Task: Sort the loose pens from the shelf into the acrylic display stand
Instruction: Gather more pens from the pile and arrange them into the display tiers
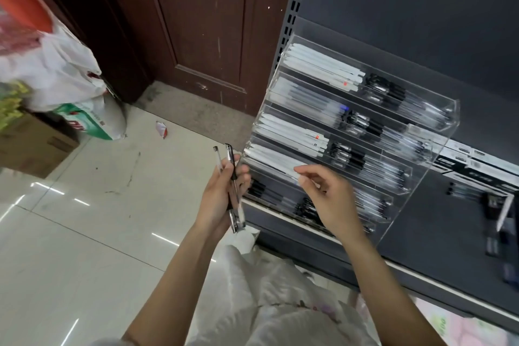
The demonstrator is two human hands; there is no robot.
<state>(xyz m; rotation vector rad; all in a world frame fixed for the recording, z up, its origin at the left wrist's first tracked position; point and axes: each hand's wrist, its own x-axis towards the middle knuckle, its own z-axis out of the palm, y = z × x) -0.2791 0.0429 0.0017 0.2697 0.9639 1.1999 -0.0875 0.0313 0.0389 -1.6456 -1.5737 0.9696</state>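
Note:
A clear acrylic display stand [438,146] with several stepped tiers stands on the dark shelf [438,222], its rows filled with white and black pens. My left hand [222,196] is shut on two black-capped pens [233,177], held upright just left of the stand's lower front corner. My right hand [325,194] hovers over a lower tier, its fingertips pinched together near the white pens there; whether it holds a pen is blurred. More loose dark pens [460,191] lie on the shelf to the right of the stand.
Black-and-white pen boxes [471,160] sit behind the stand on the right. A brown wooden door [202,31] is to the left. White plastic bags [56,70] and a cardboard box [31,143] stand on the tiled floor [84,233].

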